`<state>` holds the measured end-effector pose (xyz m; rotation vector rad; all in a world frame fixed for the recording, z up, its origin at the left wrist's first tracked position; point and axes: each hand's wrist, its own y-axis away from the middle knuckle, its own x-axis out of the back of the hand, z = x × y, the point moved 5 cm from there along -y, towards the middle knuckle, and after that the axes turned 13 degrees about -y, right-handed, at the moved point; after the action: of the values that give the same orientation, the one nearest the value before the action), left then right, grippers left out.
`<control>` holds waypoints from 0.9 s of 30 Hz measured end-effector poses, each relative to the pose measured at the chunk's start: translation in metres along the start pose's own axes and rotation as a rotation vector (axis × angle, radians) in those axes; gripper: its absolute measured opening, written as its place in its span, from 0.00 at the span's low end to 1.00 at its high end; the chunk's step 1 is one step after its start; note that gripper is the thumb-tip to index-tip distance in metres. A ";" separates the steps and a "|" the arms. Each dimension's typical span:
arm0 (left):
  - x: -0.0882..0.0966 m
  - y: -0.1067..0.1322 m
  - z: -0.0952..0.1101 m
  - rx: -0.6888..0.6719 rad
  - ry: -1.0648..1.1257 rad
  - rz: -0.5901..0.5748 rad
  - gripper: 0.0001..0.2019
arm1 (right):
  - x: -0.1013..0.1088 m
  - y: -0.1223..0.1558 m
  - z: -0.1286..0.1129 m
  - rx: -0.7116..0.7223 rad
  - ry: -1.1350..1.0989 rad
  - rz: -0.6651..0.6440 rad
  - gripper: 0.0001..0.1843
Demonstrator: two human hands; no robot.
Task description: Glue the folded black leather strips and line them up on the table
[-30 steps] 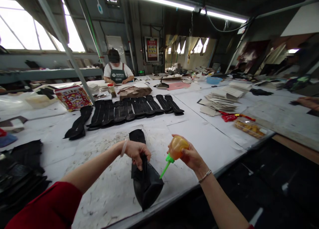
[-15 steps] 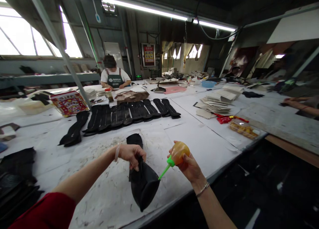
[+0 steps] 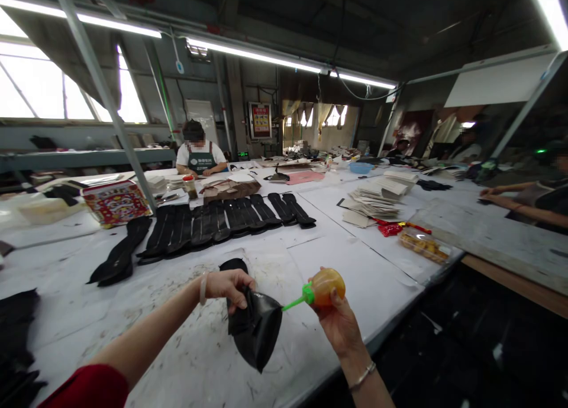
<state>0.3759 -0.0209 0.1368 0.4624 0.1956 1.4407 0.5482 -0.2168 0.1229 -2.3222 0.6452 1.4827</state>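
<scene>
My left hand (image 3: 231, 288) pinches a black leather-like piece (image 3: 257, 331), which hangs tilted over the table's near edge, its wide rounded end toward me. In my right hand (image 3: 339, 325) is a squeeze bottle (image 3: 328, 287) of amber liquid with a green nozzle. The fingers wrap round the bottle, which lies nearly level. Its nozzle tip meets, or almost meets, the right edge of the black piece; I cannot tell which. Beyond my hands lies a row of similar black pieces (image 3: 213, 224) on the white-covered table (image 3: 328, 260).
Dark stacked pieces (image 3: 18, 337) lie at the left edge. A red patterned box (image 3: 115, 204) stands beside a metal pole. To the right are a stack of pale sheets (image 3: 377, 198) and a clear food tray (image 3: 423, 245). A co-worker (image 3: 200, 154) in an apron works across the table.
The bottle has swung from tilted downward to nearly level, its nozzle still at the black piece's edge. The camera view has shifted slightly up and to the right.
</scene>
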 end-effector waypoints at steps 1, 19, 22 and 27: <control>0.001 -0.001 0.000 -0.003 0.003 0.009 0.16 | -0.001 0.000 -0.002 0.020 0.004 0.002 0.28; 0.011 -0.006 0.015 -0.099 0.066 0.157 0.18 | -0.008 0.010 -0.030 0.241 0.056 0.058 0.36; 0.011 -0.007 0.018 -0.103 0.071 0.169 0.18 | -0.005 0.011 -0.030 0.250 0.072 0.063 0.39; 0.012 -0.007 0.021 -0.110 0.088 0.208 0.20 | -0.001 0.013 -0.028 0.252 0.108 0.030 0.38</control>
<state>0.3926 -0.0132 0.1545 0.3367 0.1407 1.6681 0.5624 -0.2413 0.1347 -2.2161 0.8467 1.2151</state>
